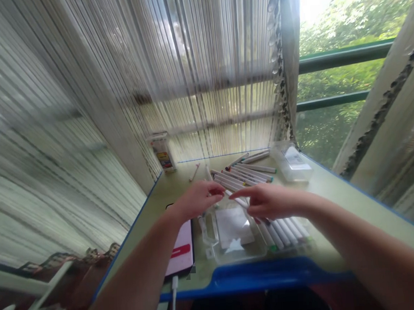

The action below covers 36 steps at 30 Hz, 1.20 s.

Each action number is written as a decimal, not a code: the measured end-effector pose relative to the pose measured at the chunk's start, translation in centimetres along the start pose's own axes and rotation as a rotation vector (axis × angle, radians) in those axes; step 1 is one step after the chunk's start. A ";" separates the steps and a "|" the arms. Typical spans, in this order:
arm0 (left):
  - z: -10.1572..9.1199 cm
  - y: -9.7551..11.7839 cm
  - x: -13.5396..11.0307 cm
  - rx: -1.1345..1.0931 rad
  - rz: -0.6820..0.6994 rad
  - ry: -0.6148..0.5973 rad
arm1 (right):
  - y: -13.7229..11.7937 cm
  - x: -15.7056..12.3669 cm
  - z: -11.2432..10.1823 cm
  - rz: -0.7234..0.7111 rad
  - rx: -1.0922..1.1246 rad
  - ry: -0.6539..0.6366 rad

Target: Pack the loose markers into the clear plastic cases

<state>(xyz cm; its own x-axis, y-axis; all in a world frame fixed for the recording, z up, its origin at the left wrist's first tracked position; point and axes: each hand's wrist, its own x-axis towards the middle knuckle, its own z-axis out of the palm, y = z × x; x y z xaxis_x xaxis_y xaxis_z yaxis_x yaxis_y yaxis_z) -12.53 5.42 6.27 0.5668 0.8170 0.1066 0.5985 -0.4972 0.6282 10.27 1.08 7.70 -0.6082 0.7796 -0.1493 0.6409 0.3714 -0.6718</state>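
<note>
My left hand (205,197) is over the middle of the table, its fingers bent and the thumb apart from them. Facing it, my right hand (270,200) has the index finger stretched out and the other fingers curled. Between the two hands a white marker (236,199) lies slanted, close to the right index finger; I see no firm grip on it. Below them sits a clear plastic case (217,254) with a white sheet inside. Beside it, several white markers (282,234) lie in a row, partly under my right hand. More loose markers (253,173) lie beyond.
A phone (180,244) with a white cable (174,298) lies left of the case, partly behind my left arm. Another clear container (292,164) stands at the right back, and a small labelled box (162,152) at the left back. Striped curtains hang behind the blue-edged table (144,227).
</note>
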 end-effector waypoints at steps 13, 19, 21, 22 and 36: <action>-0.2 -0.4 0.3 -0.341 -0.147 0.082 | 1.5 1.7 0.8 0.027 0.091 0.113; -0.6 -0.1 0.3 -0.545 -0.166 0.160 | 1.3 2.2 0.9 0.012 -0.100 0.243; -0.7 0.1 0.2 -0.599 -0.165 0.141 | 1.5 2.4 0.9 0.014 -0.156 0.262; -0.7 0.2 0.2 -0.618 -0.163 0.132 | 1.6 2.5 1.0 0.008 -0.181 0.272; -0.7 0.3 -0.2 -0.587 -0.165 -0.037 | 0.1 1.7 1.7 -0.101 0.008 0.184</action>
<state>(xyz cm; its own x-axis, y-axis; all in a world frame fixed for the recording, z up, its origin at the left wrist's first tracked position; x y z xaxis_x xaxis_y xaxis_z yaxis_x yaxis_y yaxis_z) -12.82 5.30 6.94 0.5188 0.8535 -0.0484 0.2735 -0.1120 0.9553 8.52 1.62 6.14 -0.5726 0.8181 0.0537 0.5772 0.4487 -0.6823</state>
